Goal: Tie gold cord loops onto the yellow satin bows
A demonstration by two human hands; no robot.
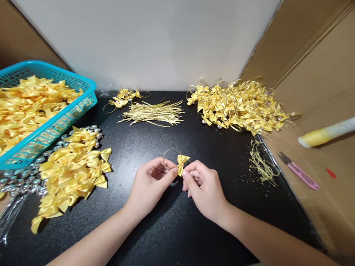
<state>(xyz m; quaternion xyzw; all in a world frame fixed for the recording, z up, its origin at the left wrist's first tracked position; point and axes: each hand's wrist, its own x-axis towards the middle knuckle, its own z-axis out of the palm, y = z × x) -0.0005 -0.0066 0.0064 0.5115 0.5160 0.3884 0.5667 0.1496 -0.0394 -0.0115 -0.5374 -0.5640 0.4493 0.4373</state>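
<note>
A small yellow ribbon bow (182,162) is pinched between my two hands above the black table. My left hand (150,182) grips its left side with thumb and index finger. On the other side, the fingertips of my right hand (205,188) close on the bow's lower right edge. A thin gold cord (171,150) loops up behind the bow. Beyond my hands lies a bundle of cut gold cords (154,113). To the left is a heap of loose yellow bows (71,170), with silver beads (24,180) beside it.
A turquoise basket (92,88) full of yellow bows stands at the left. Bows with cord loops (237,108) are piled at the back right, a few more (124,97) at the back. Cord scraps (262,163), pink thread snips (299,170) and a tube (332,132) lie right.
</note>
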